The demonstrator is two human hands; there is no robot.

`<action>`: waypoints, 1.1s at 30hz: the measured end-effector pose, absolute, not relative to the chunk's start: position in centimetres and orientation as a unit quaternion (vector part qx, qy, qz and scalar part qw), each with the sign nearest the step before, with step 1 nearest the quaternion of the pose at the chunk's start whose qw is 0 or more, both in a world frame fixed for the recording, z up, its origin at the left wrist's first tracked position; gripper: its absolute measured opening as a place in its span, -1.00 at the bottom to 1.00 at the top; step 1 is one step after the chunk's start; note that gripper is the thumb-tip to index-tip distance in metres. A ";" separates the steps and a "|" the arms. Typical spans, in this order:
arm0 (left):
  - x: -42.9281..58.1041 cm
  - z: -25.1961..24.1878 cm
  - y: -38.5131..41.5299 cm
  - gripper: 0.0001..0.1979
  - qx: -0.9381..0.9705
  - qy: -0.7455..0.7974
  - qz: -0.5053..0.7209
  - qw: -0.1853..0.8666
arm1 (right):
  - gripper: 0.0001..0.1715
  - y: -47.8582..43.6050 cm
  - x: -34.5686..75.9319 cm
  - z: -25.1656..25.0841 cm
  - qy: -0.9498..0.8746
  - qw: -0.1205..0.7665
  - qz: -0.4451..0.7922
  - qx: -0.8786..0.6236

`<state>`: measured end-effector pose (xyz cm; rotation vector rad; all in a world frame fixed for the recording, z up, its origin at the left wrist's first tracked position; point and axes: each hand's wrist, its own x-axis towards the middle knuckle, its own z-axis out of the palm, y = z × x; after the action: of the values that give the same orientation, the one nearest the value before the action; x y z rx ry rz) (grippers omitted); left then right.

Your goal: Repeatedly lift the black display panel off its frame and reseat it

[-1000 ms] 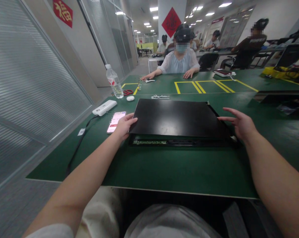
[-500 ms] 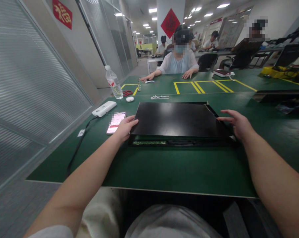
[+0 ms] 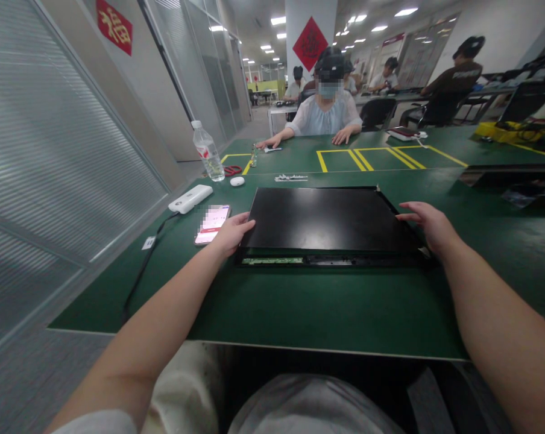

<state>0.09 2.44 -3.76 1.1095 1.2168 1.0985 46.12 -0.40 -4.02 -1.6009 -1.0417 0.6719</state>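
A thin black screen panel (image 3: 318, 218) lies over a black frame (image 3: 372, 261) on the green table. Along the frame's near side a green circuit strip (image 3: 272, 261) shows. My left hand (image 3: 233, 234) is closed on the panel's left edge, thumb on top and the other fingers partly hidden. At the right edge, my right hand (image 3: 428, 224) has its thumb and index finger apart, the thumb tip touching the rim. A pale tab (image 3: 422, 250) sticks out at the near right corner.
Left of the panel are a phone (image 3: 213, 224), a white power bank (image 3: 190, 199) with a black cable, a white earbud case (image 3: 237, 181) and a water bottle (image 3: 208, 150). Red-handled scissors (image 3: 233, 171) lie behind. Across the table sits a co-worker (image 3: 329, 114), hands on the tabletop.
The panel has shifted slightly right and its near edge sits lower over the frame. My left hand moved right with it; my right hand moved slightly inward to the edge.
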 end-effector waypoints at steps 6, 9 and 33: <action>0.0 -3.8 2.6 -0.69 0.484 0.521 0.449 0.541 | -0.51 -0.9 46.0 -3.8 -0.454 0.465 0.250 -0.717; 0.1 -3.8 2.6 -0.69 0.488 0.522 0.448 0.538 | -0.50 -1.0 45.9 -3.7 -0.465 0.437 0.241 -0.731; 0.1 -4.1 2.3 -0.75 0.525 0.528 0.447 0.495 | -0.64 -1.0 45.5 -3.7 -0.516 0.344 0.168 -0.766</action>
<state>0.14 2.35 -4.10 1.2734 1.2806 1.0823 45.48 -1.05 -3.68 -1.9899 -1.3416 0.4359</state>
